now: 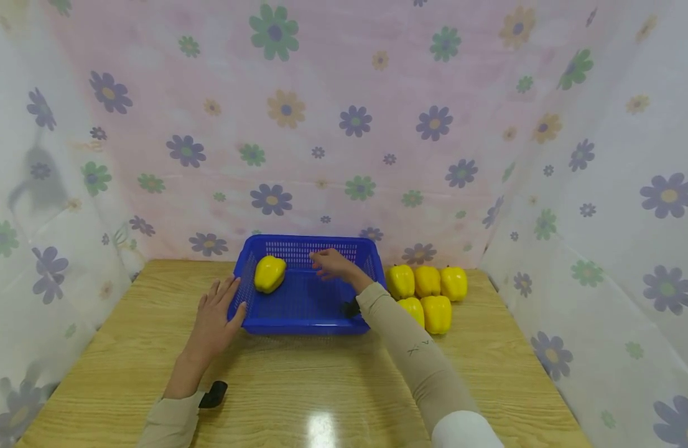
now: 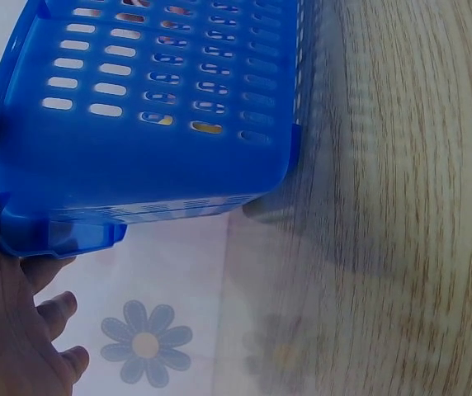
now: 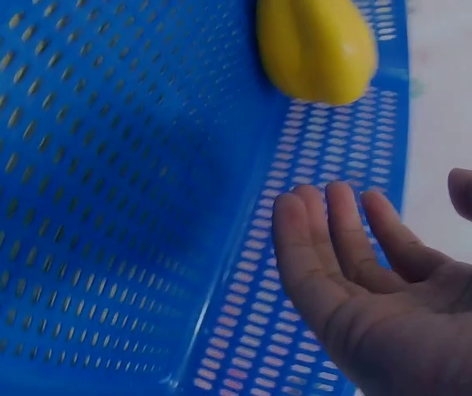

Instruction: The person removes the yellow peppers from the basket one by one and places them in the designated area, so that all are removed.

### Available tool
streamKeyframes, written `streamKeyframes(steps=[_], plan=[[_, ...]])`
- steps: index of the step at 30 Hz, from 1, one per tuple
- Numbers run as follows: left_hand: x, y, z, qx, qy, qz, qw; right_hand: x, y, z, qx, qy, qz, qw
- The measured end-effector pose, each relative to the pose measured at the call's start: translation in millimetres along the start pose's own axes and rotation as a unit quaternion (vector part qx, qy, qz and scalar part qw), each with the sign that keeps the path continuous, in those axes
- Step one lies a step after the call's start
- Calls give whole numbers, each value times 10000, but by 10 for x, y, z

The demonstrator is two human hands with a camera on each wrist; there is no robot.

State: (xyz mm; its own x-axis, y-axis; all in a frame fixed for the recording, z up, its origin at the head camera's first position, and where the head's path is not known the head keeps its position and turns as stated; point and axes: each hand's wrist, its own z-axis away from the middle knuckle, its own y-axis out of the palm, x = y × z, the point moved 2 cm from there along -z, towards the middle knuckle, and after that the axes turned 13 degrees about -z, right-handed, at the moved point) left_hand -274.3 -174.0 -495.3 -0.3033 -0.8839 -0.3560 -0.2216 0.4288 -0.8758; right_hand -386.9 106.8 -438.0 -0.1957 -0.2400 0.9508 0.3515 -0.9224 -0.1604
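Note:
A blue plastic basket [image 1: 299,325] with slotted sides stands on the wooden table. Inside it, toward the left end, lies one yellow bell pepper [image 1: 270,274]. My left hand [image 1: 214,314] rests along the basket's left rim, fingers extended and thumb apart; the left wrist view shows that hand [image 2: 21,330] at the basket's end. Over the basket's inside reaches my right hand [image 1: 334,264], holding nothing. Its loosely bent fingers [image 3: 347,235] are a little apart from the pepper [image 3: 317,49] in the right wrist view.
Several more yellow bell peppers [image 1: 436,313] stand grouped just right of the basket, partly behind the right sleeve [image 1: 422,354]. A flowered cloth [image 1: 321,155] closes off the back and both sides. The wooden table [image 1: 288,386] extends in front.

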Motion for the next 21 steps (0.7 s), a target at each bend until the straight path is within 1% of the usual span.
streamKeyframes(steps=[3,6,9,13,18,21], plan=[[9,4,-2,-26,13,-7,10000,-30,48,-51,-33,200,109,9997],[11,8,-5,-53,11,4,10000,-39,99,-99,30,292,167,9994],[12,8,-6,-58,-2,14,10000,-45,162,-148,61,340,176,9992],[14,6,-1,-61,-16,28,10000,-59,270,-226,-11,343,89,9994],[11,4,8,-70,-29,58,10000,-112,401,-316,148,452,32,9989],[11,10,3,-117,-6,57,9999,-141,473,-359,326,525,-20,9981]])
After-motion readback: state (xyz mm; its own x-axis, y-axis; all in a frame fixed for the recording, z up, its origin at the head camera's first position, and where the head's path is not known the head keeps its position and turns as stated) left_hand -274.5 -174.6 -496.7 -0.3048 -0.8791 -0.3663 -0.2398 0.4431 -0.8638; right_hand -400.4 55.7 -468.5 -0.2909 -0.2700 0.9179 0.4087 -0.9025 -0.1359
